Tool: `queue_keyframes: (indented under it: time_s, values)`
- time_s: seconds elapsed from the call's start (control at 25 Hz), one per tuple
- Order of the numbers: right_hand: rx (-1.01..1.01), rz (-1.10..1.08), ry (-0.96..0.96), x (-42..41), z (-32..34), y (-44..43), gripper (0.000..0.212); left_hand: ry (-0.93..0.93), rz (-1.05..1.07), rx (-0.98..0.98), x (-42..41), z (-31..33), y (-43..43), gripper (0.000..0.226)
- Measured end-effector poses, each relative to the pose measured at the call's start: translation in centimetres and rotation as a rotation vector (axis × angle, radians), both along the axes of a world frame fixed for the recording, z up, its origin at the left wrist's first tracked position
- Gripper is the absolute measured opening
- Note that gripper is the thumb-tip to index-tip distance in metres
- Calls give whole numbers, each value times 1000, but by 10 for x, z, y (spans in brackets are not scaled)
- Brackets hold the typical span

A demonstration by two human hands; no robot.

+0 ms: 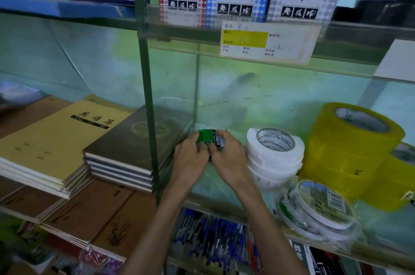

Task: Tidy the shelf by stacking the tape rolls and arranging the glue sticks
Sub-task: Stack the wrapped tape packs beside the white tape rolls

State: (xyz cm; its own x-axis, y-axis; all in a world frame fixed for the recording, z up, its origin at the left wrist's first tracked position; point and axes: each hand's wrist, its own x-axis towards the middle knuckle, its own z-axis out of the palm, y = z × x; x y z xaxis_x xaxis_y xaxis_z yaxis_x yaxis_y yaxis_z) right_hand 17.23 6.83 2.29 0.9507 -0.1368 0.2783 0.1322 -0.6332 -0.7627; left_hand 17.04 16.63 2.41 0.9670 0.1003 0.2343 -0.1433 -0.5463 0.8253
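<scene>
Left hand (190, 157): curled round the green glue sticks (211, 139).
Right hand (226, 155): pinching the same bundle.
Glue sticks: on the shelf (215, 198), just left of the white tape rolls (274, 153).
Handling: likely light, stiff, slick (labels look glossy); grip across both sides.

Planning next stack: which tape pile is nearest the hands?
The white tape stack, beside the right hand holding the green pack; the yellow tape stack stands farther right.
</scene>
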Motion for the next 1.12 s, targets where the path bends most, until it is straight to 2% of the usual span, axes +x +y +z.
queue_keyframes:
  time_s: [0.12, 0.24, 0.4, 0.52, 0.96, 1.12]
  values:
    - [-13, -6, 35, 0, -4, -1, 35, 23, 24, 46, 0, 3, -3, 15]
    - [-12, -37, 8, -11, 5, -1, 45, -29, 67, 60, -8, 15, -5, 15]
    - [-104, 6, -64, -48, 23, 0, 54, -172, 68, -68, -41, 28, -4, 22]
    - [-115, -2, -105, -77, 34, -7, 57, -170, 45, -148, -59, 28, -8, 28]
    - [-87, -297, -151, -135, 35, -80, 50, -114, -192, -213, -95, 17, -81, 30]
    - [-83, -379, -161, -156, 34, -116, 37, -80, -283, -194, -106, 14, -105, 32]
